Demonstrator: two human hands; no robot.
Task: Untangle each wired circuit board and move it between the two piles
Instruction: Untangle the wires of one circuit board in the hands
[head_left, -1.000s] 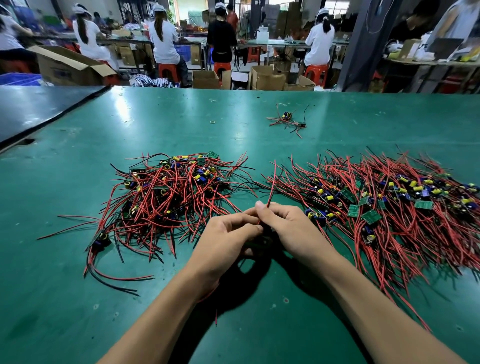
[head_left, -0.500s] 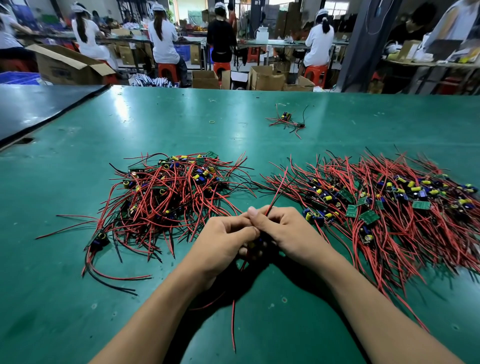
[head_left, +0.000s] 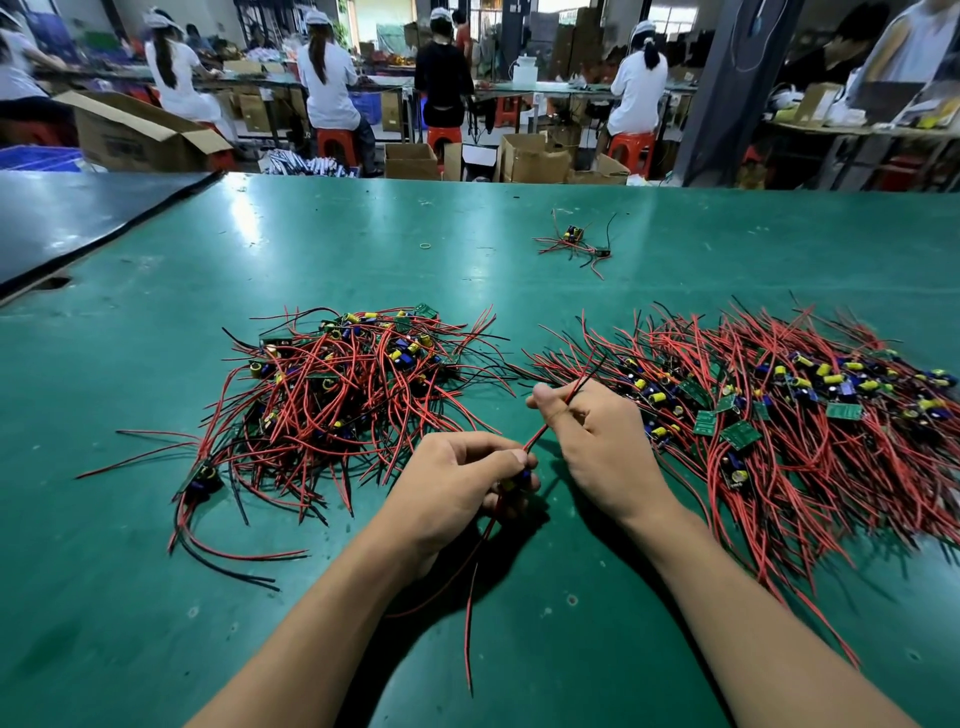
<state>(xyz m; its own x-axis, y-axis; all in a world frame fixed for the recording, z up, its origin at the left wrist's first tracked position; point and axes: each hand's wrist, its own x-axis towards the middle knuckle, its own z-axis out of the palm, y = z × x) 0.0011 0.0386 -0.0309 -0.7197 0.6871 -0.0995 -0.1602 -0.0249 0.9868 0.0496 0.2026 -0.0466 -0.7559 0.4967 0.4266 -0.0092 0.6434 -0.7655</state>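
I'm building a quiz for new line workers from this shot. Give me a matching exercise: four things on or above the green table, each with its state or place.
Things: 1 left hand; 2 right hand; 3 rubber band; 4 stray wired board.
States: A lies far out, wires splayed; B pinches a red wire; C thin ring lying flat; D grips a small circuit board.
Pairs: 1-D, 2-B, 3-C, 4-A.
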